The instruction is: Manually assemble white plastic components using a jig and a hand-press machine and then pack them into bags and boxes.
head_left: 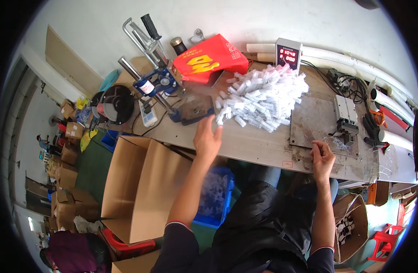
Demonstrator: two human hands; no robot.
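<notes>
A heap of small whitish, spring-like coiled pieces (263, 98) lies on the worktable (259, 145). Just left of its near edge is my left hand (207, 140), thumb and fingers apart, with nothing visible in it. My right hand (323, 159) is over the table's front edge, fingertips pressed together at the near side of a flat metal plate (309, 118). Whatever those fingertips may hold is too small to see. Right of that hand, a small metal fixture (345, 116) stands on the plate, with thin clear strands (338, 143) tangled at its foot.
A blue hand-lever press (156, 84) stands at the back left, beside a red box (209, 59). Behind the heap is a counter with a red display (288, 53). Below the table are an open cardboard carton (159, 182) and a blue bin (229, 182) of translucent pieces.
</notes>
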